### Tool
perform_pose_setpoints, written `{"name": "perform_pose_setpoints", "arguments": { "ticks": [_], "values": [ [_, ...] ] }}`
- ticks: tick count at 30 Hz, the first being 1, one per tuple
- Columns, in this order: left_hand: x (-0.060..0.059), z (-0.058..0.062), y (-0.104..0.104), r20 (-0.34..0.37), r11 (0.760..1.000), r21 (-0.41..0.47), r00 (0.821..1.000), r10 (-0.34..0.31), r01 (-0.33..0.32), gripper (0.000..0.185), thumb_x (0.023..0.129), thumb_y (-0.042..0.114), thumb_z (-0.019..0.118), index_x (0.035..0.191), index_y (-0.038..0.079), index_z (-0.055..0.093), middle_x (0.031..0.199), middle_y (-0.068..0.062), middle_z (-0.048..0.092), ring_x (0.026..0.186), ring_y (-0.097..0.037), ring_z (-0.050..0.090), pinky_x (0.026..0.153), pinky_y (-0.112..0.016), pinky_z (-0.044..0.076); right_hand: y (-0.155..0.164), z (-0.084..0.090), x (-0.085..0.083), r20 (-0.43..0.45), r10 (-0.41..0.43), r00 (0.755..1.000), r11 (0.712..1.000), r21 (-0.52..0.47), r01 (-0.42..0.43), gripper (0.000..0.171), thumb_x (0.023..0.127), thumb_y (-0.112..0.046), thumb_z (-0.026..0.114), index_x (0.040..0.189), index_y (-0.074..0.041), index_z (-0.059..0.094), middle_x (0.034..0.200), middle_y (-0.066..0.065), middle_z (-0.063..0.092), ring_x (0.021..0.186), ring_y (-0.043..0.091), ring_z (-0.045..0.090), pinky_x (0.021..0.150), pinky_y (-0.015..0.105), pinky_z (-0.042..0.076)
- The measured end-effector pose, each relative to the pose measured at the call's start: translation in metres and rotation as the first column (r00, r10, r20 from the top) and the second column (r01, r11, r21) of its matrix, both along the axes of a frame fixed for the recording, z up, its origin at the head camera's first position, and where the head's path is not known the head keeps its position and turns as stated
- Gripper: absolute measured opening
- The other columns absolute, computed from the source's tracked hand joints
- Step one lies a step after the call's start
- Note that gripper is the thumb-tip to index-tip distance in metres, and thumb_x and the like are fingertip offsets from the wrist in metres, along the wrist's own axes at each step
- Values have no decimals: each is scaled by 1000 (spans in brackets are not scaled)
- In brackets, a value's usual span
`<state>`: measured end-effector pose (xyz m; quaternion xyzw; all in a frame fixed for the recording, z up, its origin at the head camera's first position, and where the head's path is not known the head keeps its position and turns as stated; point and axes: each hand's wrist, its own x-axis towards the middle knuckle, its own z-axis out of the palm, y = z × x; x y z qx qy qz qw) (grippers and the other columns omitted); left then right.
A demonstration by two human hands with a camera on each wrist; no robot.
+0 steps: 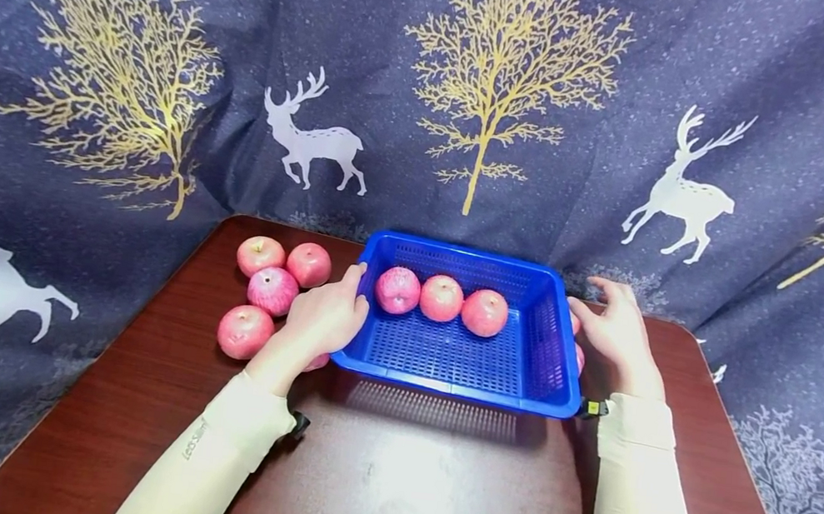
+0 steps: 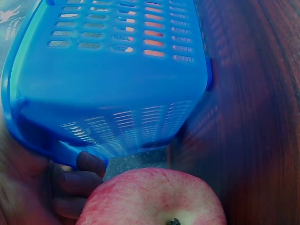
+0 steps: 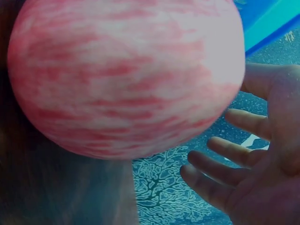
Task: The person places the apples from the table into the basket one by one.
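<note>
Rightmost apples (image 1: 580,359) part-hidden, sleeves (image 1: 644,491) cropped

The table (image 1: 86,415) is of dark red-brown colour, with wood grain, and its surface is shiny. On its left side lie four apples (image 1: 273,291), close together, and a fifth apple (image 1: 316,362), mostly hidden. Near the middle is a blue basket (image 1: 443,388); I cannot tell if its whole bottom touches. Just beside its right wall, two more apples (image 1: 580,358) show partly.

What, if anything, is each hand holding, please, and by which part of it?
The left hand grips the blue basket by the rim at its left end. The right hand holds nothing; it is beside the opposite end.
</note>
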<state>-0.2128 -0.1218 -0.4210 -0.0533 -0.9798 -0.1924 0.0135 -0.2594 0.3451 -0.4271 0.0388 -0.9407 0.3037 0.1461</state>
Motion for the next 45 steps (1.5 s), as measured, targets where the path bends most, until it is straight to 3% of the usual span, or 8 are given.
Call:
{"name": "perform_pose_setpoints", "arguments": {
  "ticks": [9, 19, 28, 35, 41, 45],
  "values": [
    [0, 1, 0, -22, 1000, 12, 1000, -11, 11, 62, 111, 35, 51, 170, 18, 40, 123, -23, 77, 98, -43, 77, 73, -59, 60, 0, -10, -8, 44, 60, 997, 997, 50, -62, 56, 108, -31, 68, 149, 6, 61, 147, 36, 54, 131, 52, 56, 108, 67, 45],
    [2, 2, -1, -16, 1000, 18, 1000, -2, 2, 62, 112, 37, 51, 170, 19, 39, 124, -23, 77, 97, -43, 77, 74, -59, 60, -3, -22, -12, 70, 134, 989, 991, -27, -132, 55, 104, -24, 72, 148, 8, 63, 145, 35, 59, 137, 52, 56, 116, 65, 41],
    [4, 1, -1, -16, 1000, 17, 1000, -2, 2, 62, 112, 37, 51, 170, 19, 39, 125, -23, 77, 97, -43, 77, 75, -59, 61, -4, -28, -16, 104, 140, 985, 990, -25, -139, 57, 102, -26, 74, 148, 5, 63, 129, 30, 67, 124, 47, 62, 109, 63, 45],
    [4, 2, -1, -16, 1000, 17, 1000, -2, 2, 62, 112, 37, 51, 170, 18, 39, 125, -23, 77, 96, -43, 76, 75, -59, 61, -5, -31, -17, 159, 117, 980, 993, -51, -111, 59, 104, -29, 73, 154, 0, 61, 138, 28, 71, 131, 48, 65, 114, 62, 46],
    [3, 4, -1, -10, 1000, 16, 1000, -7, 7, 63, 112, 37, 51, 171, 18, 39, 125, -23, 77, 97, -42, 77, 75, -58, 61, -6, -28, -17, 210, 130, 969, 991, -44, -124, 59, 105, -27, 70, 156, 0, 59, 149, 30, 65, 141, 52, 58, 119, 66, 41],
    [3, 3, -1, -5, 1000, 16, 1000, -5, 5, 63, 112, 37, 51, 171, 18, 38, 125, -23, 77, 98, -42, 77, 75, -58, 62, -7, -27, -17, 233, 138, 963, 990, -26, -136, 56, 107, -26, 66, 157, -1, 57, 148, 30, 65, 138, 52, 61, 116, 68, 43]
  ]
}}
